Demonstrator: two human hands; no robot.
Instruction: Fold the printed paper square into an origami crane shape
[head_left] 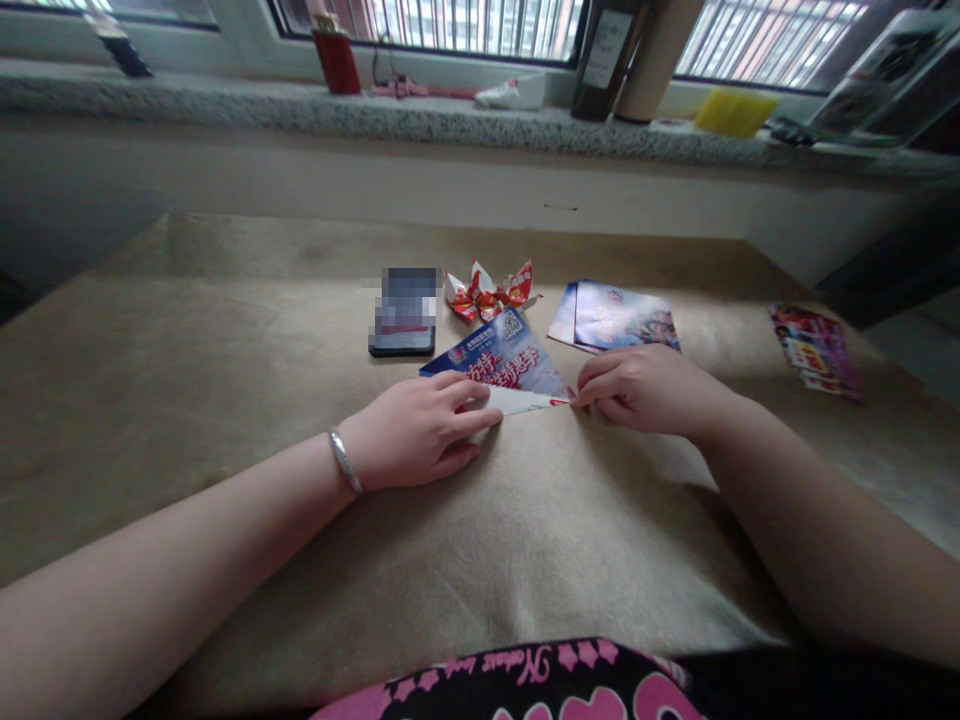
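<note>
A blue printed paper sheet [525,365] with red lettering and a QR code lies on the table, folded to a triangle with a white strip along its near edge. My left hand [420,430], a silver bangle at its wrist, rests with outstretched fingers on the left part of that strip. At the right corner of the sheet, my right hand [641,390] has thumb and fingers closed in a pinch on the paper. Just behind the sheet sits a folded red and white paper shape [487,290] with pointed tips.
A phone [406,315] lies left of the red shape. More printed sheets [622,315] are stacked behind my right hand, and colourful cards [816,350] lie far right. On the stone windowsill [247,115] stand a red container [336,55], a dark box [604,65] and a yellow block [737,113].
</note>
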